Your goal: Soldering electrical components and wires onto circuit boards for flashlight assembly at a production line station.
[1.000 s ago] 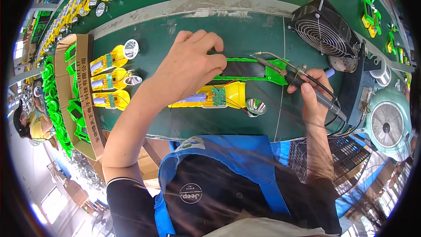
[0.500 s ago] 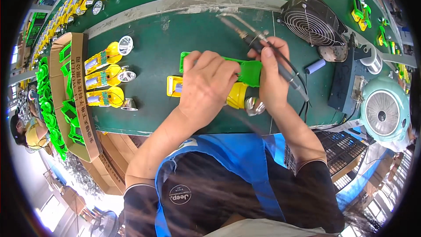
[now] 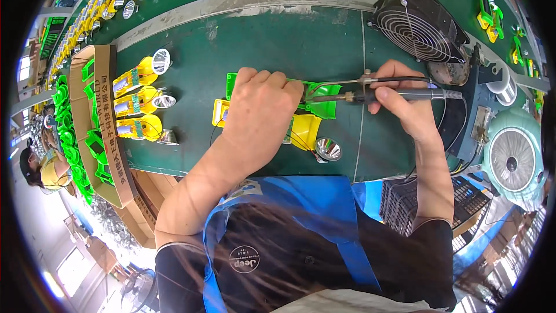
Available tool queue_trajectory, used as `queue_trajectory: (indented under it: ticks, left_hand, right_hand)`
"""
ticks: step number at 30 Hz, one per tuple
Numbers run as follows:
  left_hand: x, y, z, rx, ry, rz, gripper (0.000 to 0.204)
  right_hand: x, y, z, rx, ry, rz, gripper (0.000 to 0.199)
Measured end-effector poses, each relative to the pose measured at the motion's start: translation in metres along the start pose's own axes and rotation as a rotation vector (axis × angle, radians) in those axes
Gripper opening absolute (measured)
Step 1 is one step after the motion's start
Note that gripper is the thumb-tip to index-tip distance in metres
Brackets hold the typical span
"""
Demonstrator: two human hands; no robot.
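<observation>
My right hand [image 3: 408, 95] is closed round a soldering iron [image 3: 431, 94] with a thin metal feed tube. It lies nearly level, its tip over a green plastic housing [image 3: 324, 104] beside my left fingertips. My left hand [image 3: 260, 113] is closed over that housing, its thumb hidden; whether it also pinches a wire does not show. Below the housing, partly under my left hand, lies a yellow lamp body [image 3: 307, 130] with thin wires and a silver reflector cup [image 3: 329, 148] at its right end.
Three yellow lamp assemblies [image 3: 139, 98] with reflectors lie left, beside a cardboard box [image 3: 110, 162] of green frames. At right stand a black fan [image 3: 420, 23], a blue-grey soldering station [image 3: 466, 133], a solder spool [image 3: 505, 87] and a pale green fan [image 3: 512, 148]. More lamps line the far bench.
My right hand has let go of the green housing and moved right. The soldering iron has swung from slanting up-left to nearly level, its tip now at the housing by my left fingers.
</observation>
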State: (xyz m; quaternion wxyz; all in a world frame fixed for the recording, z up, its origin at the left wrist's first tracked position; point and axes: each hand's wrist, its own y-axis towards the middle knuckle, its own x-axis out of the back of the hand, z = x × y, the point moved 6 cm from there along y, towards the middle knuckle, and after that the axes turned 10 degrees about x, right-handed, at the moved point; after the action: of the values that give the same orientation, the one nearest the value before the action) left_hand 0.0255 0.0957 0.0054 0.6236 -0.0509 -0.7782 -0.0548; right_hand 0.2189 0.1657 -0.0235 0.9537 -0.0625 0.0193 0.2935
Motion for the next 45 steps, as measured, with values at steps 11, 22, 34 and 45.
queue_trajectory:
  ticks: [11, 22, 34, 45]
  left_hand:
    - [-0.001, 0.004, 0.0, 0.027, 0.027, 0.034, 0.003]
    - [0.0, 0.004, 0.001, 0.049, -0.016, -0.012, 0.007]
    - [-0.001, 0.006, 0.003, 0.057, -0.014, 0.028, 0.007]
    - [0.0, 0.008, 0.001, 0.049, 0.012, 0.034, 0.008]
  right_hand:
    - [-0.01, 0.015, 0.008, -0.048, -0.12, 0.098, 0.019]
    - [-0.013, 0.023, 0.014, -0.034, -0.156, 0.17, 0.018]
    - [0.011, 0.0, 0.021, 0.088, -0.06, -0.05, 0.021]
    - [-0.001, -0.001, 0.014, 0.021, -0.029, -0.034, 0.022]
